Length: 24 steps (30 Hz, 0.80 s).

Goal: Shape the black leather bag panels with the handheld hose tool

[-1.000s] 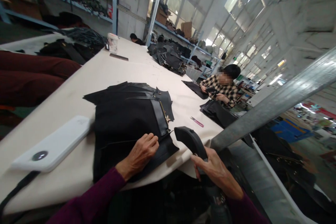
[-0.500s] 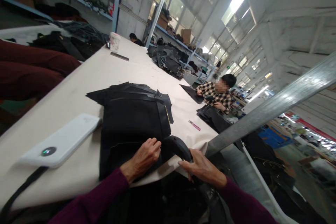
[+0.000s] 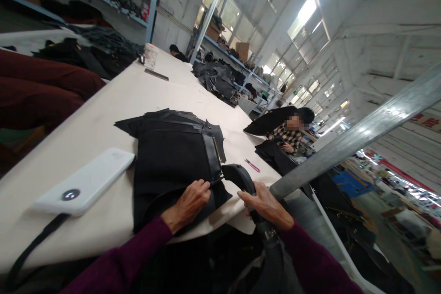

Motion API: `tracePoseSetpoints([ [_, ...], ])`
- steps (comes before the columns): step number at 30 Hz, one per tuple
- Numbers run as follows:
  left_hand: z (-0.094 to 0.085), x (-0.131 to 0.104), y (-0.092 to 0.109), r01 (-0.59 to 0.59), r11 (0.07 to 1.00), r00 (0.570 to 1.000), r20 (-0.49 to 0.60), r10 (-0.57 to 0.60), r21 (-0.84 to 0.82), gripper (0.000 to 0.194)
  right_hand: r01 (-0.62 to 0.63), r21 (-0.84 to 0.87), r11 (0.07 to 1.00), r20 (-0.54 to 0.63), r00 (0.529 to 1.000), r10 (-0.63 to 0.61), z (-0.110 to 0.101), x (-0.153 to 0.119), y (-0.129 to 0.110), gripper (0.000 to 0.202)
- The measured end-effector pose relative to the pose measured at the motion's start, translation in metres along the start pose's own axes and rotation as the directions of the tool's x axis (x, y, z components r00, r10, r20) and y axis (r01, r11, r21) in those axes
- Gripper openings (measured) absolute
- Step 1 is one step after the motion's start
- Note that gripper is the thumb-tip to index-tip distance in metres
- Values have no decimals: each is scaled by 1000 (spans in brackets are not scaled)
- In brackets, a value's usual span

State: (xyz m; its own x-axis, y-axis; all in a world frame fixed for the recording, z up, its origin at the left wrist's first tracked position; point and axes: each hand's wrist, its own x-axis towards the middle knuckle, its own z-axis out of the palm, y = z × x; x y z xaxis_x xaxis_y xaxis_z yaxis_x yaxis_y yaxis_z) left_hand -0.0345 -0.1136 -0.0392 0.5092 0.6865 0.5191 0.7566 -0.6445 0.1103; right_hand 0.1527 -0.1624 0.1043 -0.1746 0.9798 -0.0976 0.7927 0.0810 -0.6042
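A stack of black fabric pieces [image 3: 172, 154] lies on the pale table in front of me, with a gold zipper [image 3: 217, 149] along its right side. My left hand [image 3: 193, 200] is closed on the near edge of the top piece, pinching it a little raised. My right hand [image 3: 268, 202] wraps round a black curved hose nozzle [image 3: 243, 178], whose tip is at the right edge of the fabric by the zipper's near end. From the grip a dark ribbed hose [image 3: 272, 255] runs down below the table edge. Whether the tip touches the fabric I cannot tell.
A white power bank [image 3: 86, 183] with a black cable lies left on the table [image 3: 113, 92]. Pink thread snips [image 3: 252, 165] lie beyond the nozzle. A slanting metal post [image 3: 344, 142] stands right. Across the table, a co-worker in a checked shirt [image 3: 287, 142] handles black fabric.
My right hand has moved the nozzle's tip up and away, along the fabric's right edge. My left hand has lifted the near edge. The co-worker has raised a black piece.
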Motion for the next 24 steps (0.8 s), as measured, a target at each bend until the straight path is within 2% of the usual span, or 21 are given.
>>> tracePoseSetpoints([
  [5, 10, -5, -3, -29, 1000, 996, -90, 29, 9, 25, 41, -22, 999, 37, 999, -40, 13, 1, 0, 24],
  [9, 6, -4, -3, -17, 1000, 998, -56, 17, 0, 26, 45, 0, 999, 29, 999, -45, 24, 19, 5, 24],
  [13, -5, -1, 0, 10, 1000, 1000, 0, -10, -7, 24, 63, 54, 997, 5, 998, -63, 17, 27, 11, 29],
  [19, -3, 0, 6, 55, 998, 998, 37, -54, -31, 24, 81, 114, 990, -41, 996, -76, -1, 4, 20, 30],
  [21, -12, 4, 6, 93, 995, 993, 77, -89, -46, 22, 88, 141, 986, -36, 996, -83, -4, -3, 23, 30],
  [24, -46, 25, -3, 171, 980, 983, 87, -162, -104, 21, 95, 180, 979, -28, 995, -92, -5, -8, 26, 30],
])
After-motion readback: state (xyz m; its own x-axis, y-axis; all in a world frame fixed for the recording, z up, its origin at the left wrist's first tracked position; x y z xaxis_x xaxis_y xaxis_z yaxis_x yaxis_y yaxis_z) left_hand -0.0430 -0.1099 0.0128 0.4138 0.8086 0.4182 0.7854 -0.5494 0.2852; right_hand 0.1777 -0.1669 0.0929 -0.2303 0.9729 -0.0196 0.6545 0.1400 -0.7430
